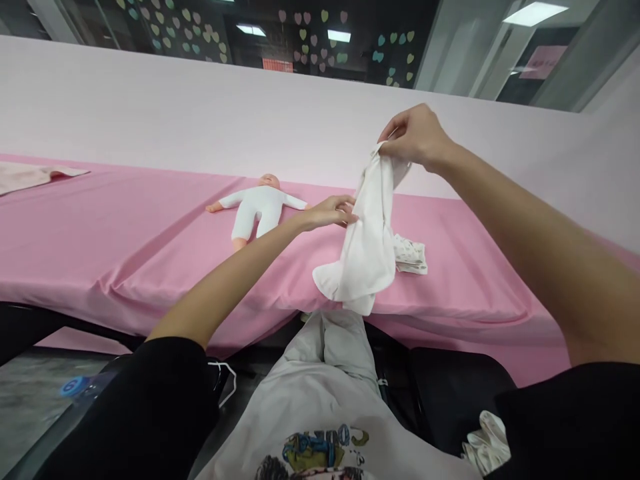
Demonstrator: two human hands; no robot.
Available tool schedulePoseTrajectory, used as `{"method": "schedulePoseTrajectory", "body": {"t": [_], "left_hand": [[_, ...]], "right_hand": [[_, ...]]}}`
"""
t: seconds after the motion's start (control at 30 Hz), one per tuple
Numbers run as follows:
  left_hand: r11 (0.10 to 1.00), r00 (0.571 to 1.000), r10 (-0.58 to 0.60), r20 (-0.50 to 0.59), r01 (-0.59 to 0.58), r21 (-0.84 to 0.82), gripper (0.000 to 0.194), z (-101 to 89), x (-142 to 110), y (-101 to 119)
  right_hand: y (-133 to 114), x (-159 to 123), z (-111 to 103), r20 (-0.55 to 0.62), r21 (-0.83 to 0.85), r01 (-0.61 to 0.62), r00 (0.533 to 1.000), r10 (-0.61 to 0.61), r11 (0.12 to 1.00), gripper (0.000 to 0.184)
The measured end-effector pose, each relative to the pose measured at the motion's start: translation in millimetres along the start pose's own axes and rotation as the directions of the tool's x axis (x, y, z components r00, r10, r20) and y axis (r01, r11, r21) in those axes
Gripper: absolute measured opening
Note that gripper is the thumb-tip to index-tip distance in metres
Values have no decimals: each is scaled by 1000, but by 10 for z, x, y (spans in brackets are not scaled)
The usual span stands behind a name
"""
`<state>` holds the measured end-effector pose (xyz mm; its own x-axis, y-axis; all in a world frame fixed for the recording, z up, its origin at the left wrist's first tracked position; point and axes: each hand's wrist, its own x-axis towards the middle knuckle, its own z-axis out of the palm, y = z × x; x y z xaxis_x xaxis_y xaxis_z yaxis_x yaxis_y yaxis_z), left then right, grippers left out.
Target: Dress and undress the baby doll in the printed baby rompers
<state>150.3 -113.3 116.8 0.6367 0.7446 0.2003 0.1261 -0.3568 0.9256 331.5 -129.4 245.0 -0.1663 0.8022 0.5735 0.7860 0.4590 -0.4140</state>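
In the head view my right hand is raised at the right of centre, its thumb and fingers pinching the top of a white cloth garment. The garment hangs down from it in loose folds, its lower end spreading over the table's front edge. My left hand is at the garment's left side, fingers curved and apart, the tips at its edge. A baby doll in a white body lies on its back to the left, arms spread, partly behind my left forearm. Beside the garment lies a small folded patterned cloth.
A pink sheet with creases covers the table, backed by a white wall. A pale pink cloth lies at far left. Black chairs stand at the front, one with crumpled white cloth. A blue-capped bottle is lower left.
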Motion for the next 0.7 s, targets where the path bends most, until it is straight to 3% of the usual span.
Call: {"method": "schedulePoseTrajectory", "body": {"t": [0.07,0.13,0.23,0.37,0.43,0.53,0.6,0.7], "left_hand": [[997,999,2,-32,-4,-73,48,-48,34,80],[1000,998,7,-68,-8,-12,51,-80,51,133],[950,992,101,-73,-75,304,40,-56,63,109],[764,973,218,-74,-123,633,16,-55,52,-32],[751,965,216,-149,-66,657,25,-150,17,-76],[810,957,157,-246,18,586,35,-402,-72,-59],[840,943,127,-307,63,540,35,-588,-143,17],[805,898,176,-403,104,584,32,-813,-242,235]], "right_hand": [[-6,-6,-95,-34,77,-2,999,4,997,4],[-19,-9,-157,-38,174,-24,999,31,984,6],[-69,-5,-194,-65,221,-48,996,63,974,10],[-92,20,-272,-91,151,-94,990,108,984,13],[-32,30,-365,-81,91,-124,988,132,988,18],[119,22,-554,-11,-15,-189,982,189,982,26],[204,3,-688,44,-83,-231,971,235,969,30],[242,-25,-869,83,-154,-253,960,268,955,26]]}}
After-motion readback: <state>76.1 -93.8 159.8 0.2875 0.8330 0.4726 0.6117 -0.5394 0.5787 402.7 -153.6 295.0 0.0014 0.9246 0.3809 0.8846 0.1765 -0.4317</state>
